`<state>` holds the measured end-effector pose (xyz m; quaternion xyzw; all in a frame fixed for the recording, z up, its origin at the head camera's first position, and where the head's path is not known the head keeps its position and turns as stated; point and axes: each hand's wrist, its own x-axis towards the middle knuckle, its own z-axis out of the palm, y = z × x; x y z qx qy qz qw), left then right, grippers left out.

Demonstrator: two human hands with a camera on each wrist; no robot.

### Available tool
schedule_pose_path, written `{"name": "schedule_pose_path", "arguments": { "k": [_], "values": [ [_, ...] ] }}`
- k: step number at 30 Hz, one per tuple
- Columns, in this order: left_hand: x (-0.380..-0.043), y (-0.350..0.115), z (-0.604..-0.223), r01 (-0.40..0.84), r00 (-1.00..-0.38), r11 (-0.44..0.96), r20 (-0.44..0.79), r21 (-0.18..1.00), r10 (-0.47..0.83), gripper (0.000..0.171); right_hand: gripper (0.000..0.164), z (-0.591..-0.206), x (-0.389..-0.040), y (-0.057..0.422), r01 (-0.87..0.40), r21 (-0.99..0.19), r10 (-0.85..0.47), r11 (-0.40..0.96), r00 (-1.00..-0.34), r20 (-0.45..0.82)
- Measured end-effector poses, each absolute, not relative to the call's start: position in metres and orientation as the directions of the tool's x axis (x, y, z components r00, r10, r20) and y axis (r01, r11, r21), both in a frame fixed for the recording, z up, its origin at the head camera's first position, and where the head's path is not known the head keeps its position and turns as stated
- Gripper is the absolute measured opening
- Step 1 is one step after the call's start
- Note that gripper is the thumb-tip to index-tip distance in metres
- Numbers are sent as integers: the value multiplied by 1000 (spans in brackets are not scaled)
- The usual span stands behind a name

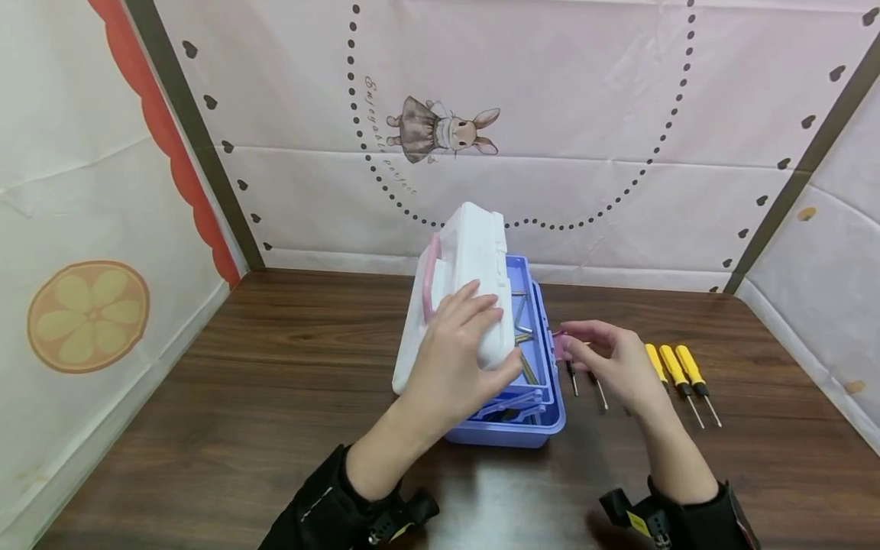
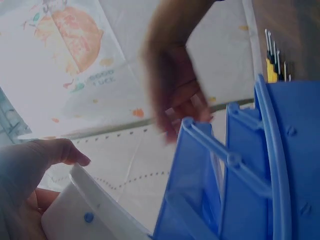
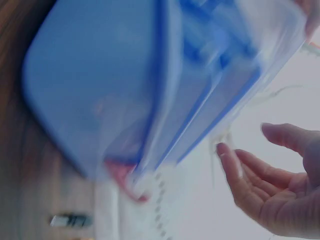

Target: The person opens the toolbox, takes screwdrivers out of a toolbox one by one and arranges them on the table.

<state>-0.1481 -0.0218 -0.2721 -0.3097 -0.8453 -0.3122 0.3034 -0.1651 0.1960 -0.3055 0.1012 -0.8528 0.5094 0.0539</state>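
Note:
A blue toolbox [image 1: 505,437] stands on the table with its white lid [image 1: 474,248] raised and leaning left. My left hand [image 1: 454,363] grips the lid, thumb at its near edge and fingers spread over the top; the left wrist view shows thumb and fingers around the lid's corner [image 2: 100,207]. Metal hex keys [image 1: 522,317] lie in the upper blue tray. On the box's right side a pink latch [image 1: 559,347] sticks out. My right hand [image 1: 619,367] is by it; in the right wrist view that hand [image 3: 275,185] has thumb and fingers apart, holding nothing.
Several yellow-handled screwdrivers [image 1: 674,365] lie on the wooden table [image 1: 309,344] to the right of the box, some partly hidden by my right hand. Folding blue arms [image 2: 227,157] link the stacked trays. Printed white cloth [image 1: 571,92] walls the back and sides.

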Motion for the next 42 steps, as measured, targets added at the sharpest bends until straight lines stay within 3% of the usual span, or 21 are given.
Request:
{"name": "schedule_pose_path", "arguments": {
  "k": [5, 12, 17, 21, 25, 27, 29, 32, 34, 37, 42],
  "values": [
    [-147, -6, -274, 710, -625, 651, 667, 269, 405, 35, 37, -295, -158, 181, -282, -927, -198, 247, -951, 237],
    [-145, 12, -278, 715, -600, 678, 648, 173, 468, 36, 45, -296, -158, 175, -119, -992, -223, 35, -969, 108],
    [-145, 20, -281, 725, -571, 681, 644, 105, 509, 34, 45, -299, -161, 180, -52, -988, -232, -144, -969, 85],
    [-147, 19, -283, 790, -549, 585, 640, 184, 538, 39, 40, -300, -162, 183, -50, -992, -213, -118, -974, 74],
    [-151, 7, -285, 817, -552, 455, 708, 354, 440, 36, 40, -301, -164, 185, -63, -998, -191, 4, -980, 61],
    [-156, -4, -286, 771, -607, 471, 720, 429, 338, 36, 41, -301, -165, 188, -68, -996, -187, 65, -981, 55],
    [-163, -18, -287, 660, -716, 542, 655, 520, 244, 44, 41, -302, -166, 190, -68, -990, -182, 123, -982, 45],
    [-179, -41, -290, 424, -887, 639, 437, 642, 150, 64, 41, -302, -167, 195, -54, -985, -195, 163, -981, 21],
    [-190, -55, -296, 297, -950, 667, 279, 683, 138, 72, 42, -301, -167, 198, -43, -979, -212, 200, -977, 0],
    [-200, -66, -307, 226, -973, 623, 144, 749, 180, 69, 41, -302, -168, 202, -50, -958, -247, 284, -969, -22],
    [-205, -62, -319, 234, -967, 500, 145, 834, 212, 48, 36, -303, -169, 205, -93, -900, -274, 425, -961, -30]
  ]
}}
